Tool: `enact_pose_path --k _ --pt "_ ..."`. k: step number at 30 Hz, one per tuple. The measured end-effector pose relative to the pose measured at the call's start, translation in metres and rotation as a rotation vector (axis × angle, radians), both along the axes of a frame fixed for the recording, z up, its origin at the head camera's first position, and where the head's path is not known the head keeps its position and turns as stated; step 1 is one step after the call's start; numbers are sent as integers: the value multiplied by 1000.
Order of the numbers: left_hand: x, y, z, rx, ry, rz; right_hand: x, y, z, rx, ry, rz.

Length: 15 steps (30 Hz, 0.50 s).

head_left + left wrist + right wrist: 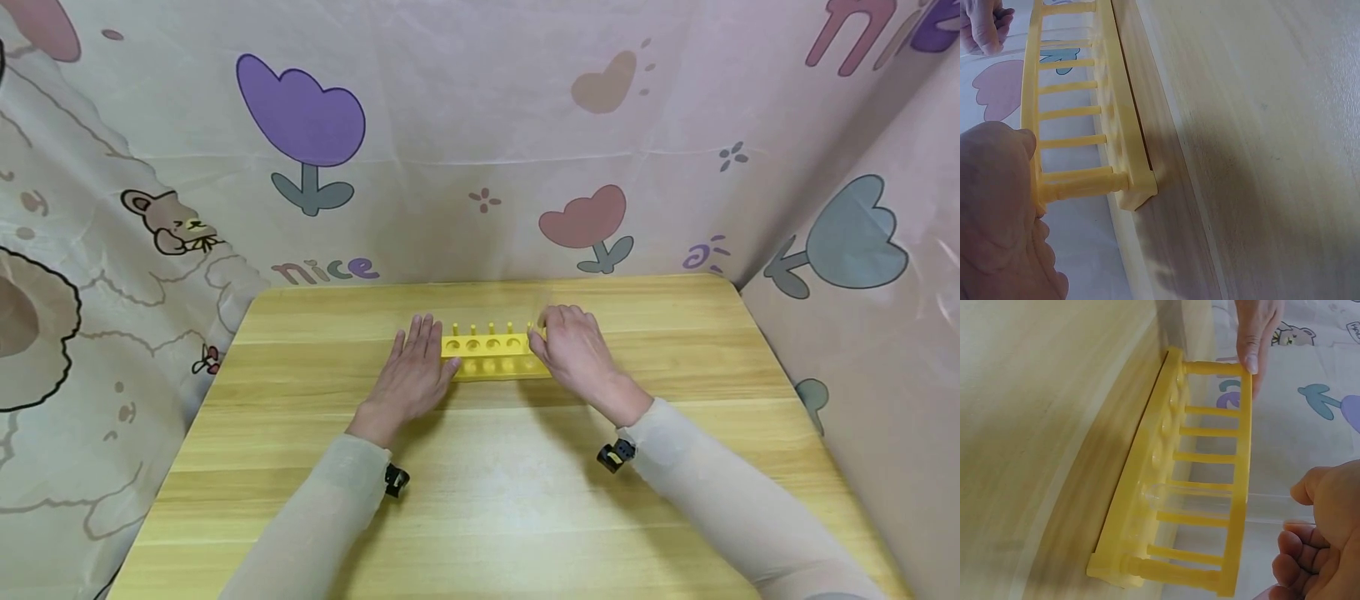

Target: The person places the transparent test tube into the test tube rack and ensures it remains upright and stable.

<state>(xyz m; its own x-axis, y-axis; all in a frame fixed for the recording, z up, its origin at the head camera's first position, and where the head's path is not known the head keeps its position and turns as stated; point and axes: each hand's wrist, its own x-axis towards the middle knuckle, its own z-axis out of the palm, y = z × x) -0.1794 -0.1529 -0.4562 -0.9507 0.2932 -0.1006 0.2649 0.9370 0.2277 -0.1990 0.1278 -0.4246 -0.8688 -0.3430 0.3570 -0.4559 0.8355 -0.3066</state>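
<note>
A yellow test tube rack [491, 355] stands on the wooden table, with a row of round holes on top and a row of pegs behind. At its left end my left hand [408, 371] lies with straight fingers, the thumb [1025, 142] touching the top plate. My right hand [581, 350] is over the right end, fingers curled. In the right wrist view it grips a clear test tube [1269, 508] near its upper end. The tube passes through the rack's top plate [1242, 456], its rounded end near the base. The right hand covers the tube's upper end.
Around the rack spreads a wooden tabletop [487, 483]. A printed cloth [450, 108] with flowers hangs close behind the table's back edge, and more cloth hangs at both sides. Each wrist wears a small black camera [617, 455].
</note>
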Motion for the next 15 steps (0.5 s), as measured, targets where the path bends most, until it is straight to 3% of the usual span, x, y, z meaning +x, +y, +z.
enact_pose_path --k 15 --pt "0 -1 2 2 -14 2 -1 -2 -6 48 8 -6"
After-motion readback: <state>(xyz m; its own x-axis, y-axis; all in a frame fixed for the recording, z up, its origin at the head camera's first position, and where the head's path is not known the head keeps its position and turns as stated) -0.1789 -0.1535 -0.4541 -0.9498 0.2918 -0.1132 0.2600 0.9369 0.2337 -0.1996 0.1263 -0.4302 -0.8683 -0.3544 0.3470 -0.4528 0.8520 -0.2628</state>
